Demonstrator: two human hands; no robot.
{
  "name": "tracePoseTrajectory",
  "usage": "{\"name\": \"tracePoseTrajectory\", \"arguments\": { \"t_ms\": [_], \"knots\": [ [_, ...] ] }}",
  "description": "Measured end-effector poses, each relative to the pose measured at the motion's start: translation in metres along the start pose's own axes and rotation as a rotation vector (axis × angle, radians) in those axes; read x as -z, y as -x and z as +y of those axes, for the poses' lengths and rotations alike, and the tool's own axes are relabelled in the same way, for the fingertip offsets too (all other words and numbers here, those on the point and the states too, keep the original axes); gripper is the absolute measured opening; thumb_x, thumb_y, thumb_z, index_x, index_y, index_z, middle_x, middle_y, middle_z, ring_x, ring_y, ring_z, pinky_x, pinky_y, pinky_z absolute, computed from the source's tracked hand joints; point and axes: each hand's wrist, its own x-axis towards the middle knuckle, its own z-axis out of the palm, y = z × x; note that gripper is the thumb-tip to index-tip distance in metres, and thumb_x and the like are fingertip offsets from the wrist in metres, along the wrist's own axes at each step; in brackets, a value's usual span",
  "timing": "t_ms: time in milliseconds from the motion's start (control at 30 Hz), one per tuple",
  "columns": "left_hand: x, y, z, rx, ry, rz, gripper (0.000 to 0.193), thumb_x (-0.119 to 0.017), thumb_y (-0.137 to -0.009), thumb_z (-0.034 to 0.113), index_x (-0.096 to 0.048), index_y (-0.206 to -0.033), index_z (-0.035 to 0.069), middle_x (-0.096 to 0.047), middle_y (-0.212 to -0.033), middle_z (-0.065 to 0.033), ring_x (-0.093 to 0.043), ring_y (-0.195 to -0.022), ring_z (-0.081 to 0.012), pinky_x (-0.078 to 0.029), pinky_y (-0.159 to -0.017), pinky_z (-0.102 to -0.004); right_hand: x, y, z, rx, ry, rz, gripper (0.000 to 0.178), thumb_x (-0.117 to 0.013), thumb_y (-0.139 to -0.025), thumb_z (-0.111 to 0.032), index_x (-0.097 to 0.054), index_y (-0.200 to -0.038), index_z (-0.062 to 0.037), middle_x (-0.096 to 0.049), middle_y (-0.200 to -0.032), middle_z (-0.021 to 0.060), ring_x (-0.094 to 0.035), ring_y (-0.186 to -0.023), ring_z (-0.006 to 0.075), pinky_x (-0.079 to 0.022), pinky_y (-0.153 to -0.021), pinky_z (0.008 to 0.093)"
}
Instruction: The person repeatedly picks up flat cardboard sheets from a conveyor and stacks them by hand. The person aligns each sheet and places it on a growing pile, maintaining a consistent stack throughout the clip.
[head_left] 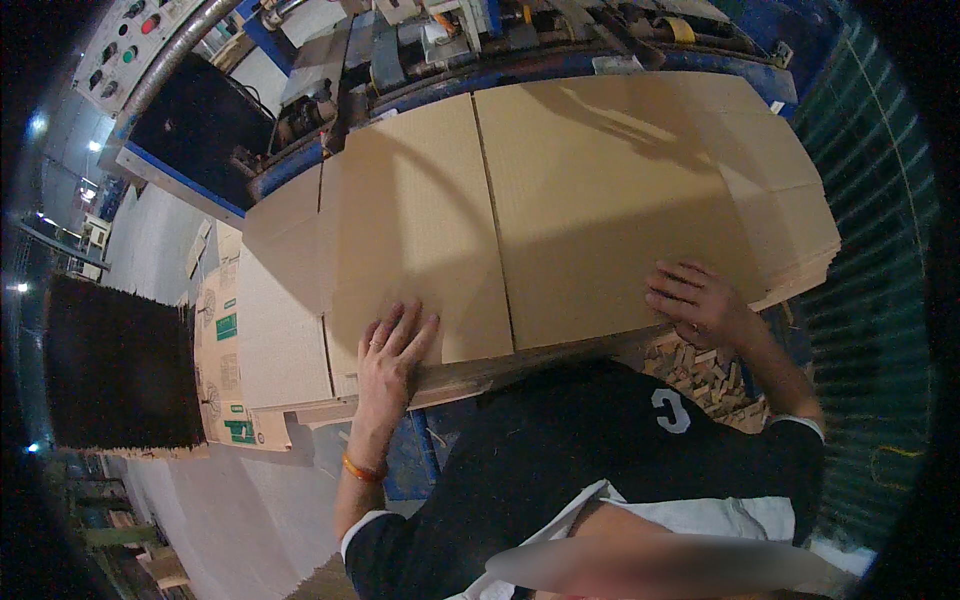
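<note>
A wide brown cardboard sheet (600,180) lies flat before me on a stack of like sheets, with a dark slot line running across it from far to near. My left hand (393,350) rests on the sheet near its front edge, left of that slot, fingers spread. An orange band circles the left wrist. Farther right, my right hand (700,300) lies at the front edge, its fingers stretched over the top sheet; the thumb is partly hidden. Neither hand has anything gripped in it.
Beyond the sheets stands a blue machine (540,60) with rollers and belts. A control panel (130,45) with buttons is at the far left. Printed cardboard (235,400) and a dark stack (120,360) stand left. Cardboard scraps (705,380) lie below right, beside a green corrugated wall (870,250).
</note>
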Motion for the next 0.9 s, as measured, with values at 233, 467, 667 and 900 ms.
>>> {"name": "tracePoseTrajectory", "arguments": {
  "t_ms": [233, 467, 667, 900],
  "knots": [
    [-0.005, -0.025, -0.023, -0.031, 0.038, 0.072, 0.048, -0.045, -0.083, 0.015, -0.048, -0.131, 0.02, -0.041, -0.138, -0.01, -0.037, -0.127, -0.0303, -0.024, -0.106, -0.0491, -0.011, -0.025, 0.052, -0.188, -0.06, -0.107, 0.068, -0.07, -0.069, -0.042, -0.048, -0.126, -0.0115, -0.04, -0.137, 0.0086, -0.037, -0.127, 0.0287, -0.032, -0.103, 0.0451],
    [-0.019, -0.116, -0.069, -0.036, 0.136, 0.323, 0.06, -0.05, -0.074, -0.003, -0.043, -0.132, 0.011, -0.042, -0.135, -0.0135, -0.04, -0.122, -0.0338, -0.033, -0.103, -0.0394, -0.021, -0.088, 0.122, -0.317, -0.03, -0.151, 0.075, -0.062, -0.073, -0.055, -0.044, -0.13, -0.0098, -0.038, -0.14, 0.0074, -0.036, -0.127, 0.0289, -0.031, -0.103, 0.0443],
    [-0.036, -0.186, -0.086, -0.001, 0.025, 0.426, 0.064, -0.051, -0.072, -0.004, -0.04, -0.133, 0.01, -0.045, -0.13, -0.014, -0.043, -0.119, -0.0338, -0.036, -0.099, -0.0404, -0.031, -0.125, 0.169, -0.426, 0.06, -0.116, 0.069, -0.055, -0.077, -0.057, -0.045, -0.13, -0.0139, -0.039, -0.138, 0.0063, -0.041, -0.123, 0.0296, -0.033, -0.102, 0.0427],
    [-0.052, -0.221, -0.104, 0.162, -0.219, 0.489, 0.061, -0.053, -0.078, 0.002, -0.034, -0.136, 0.009, -0.045, -0.129, -0.0169, -0.041, -0.121, -0.0373, -0.033, -0.101, -0.0433, -0.062, -0.156, 0.173, -0.669, 0.307, -0.133, 0.041, -0.047, -0.087, -0.027, -0.049, -0.126, -0.0138, -0.036, -0.14, 0.0077, -0.042, -0.121, 0.0294, -0.036, -0.1, 0.0424]
  ]
}}
